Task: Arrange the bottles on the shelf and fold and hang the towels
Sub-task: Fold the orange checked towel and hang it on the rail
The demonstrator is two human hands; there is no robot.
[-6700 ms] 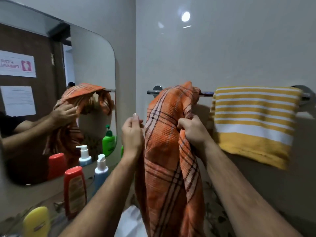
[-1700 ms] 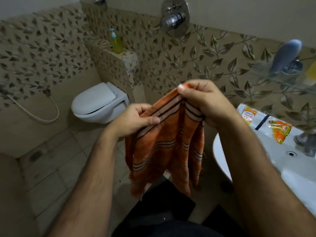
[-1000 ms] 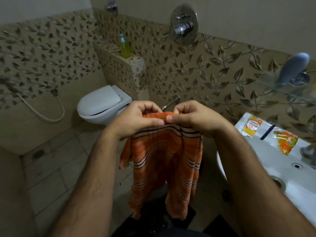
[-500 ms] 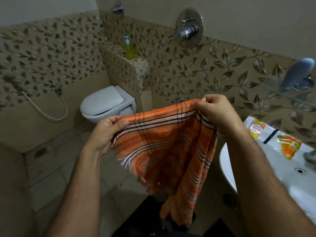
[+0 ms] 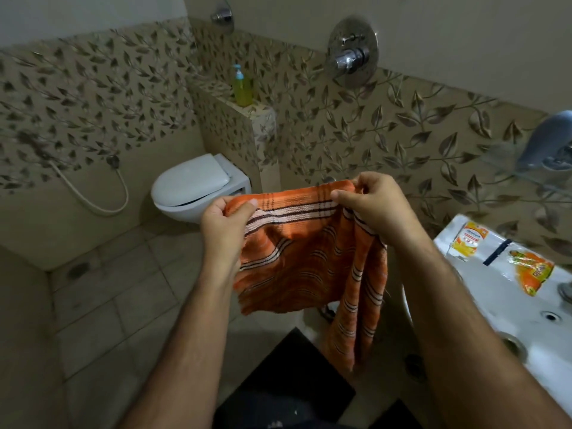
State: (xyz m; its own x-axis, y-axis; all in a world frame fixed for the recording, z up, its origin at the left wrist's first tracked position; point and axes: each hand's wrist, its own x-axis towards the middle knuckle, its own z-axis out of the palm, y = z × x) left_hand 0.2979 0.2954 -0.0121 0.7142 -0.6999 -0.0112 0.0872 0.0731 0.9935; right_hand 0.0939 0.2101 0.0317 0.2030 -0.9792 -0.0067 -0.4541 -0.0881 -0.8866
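Head view: at centre, top edge of towel now pulled nearly level, where half a second back it slanted up to the right; hands drawn closer together too. Left hand, left of centre, pinching the left corner between thumb and curled fingers. Right hand, right of centre, pinching the right corner likewise, fingers curled over the hem. Looks like a fold being squared up, with hanging not yet done. Front layer ending short at mid-frame; longer tail drooping lower right beside sink, so layers not matched yet. Hard to count the layers, or tell whether lower corners meet. Rail out of frame. At upper right, glass shelf cut off by the edge, a grey bottle on it blurred.
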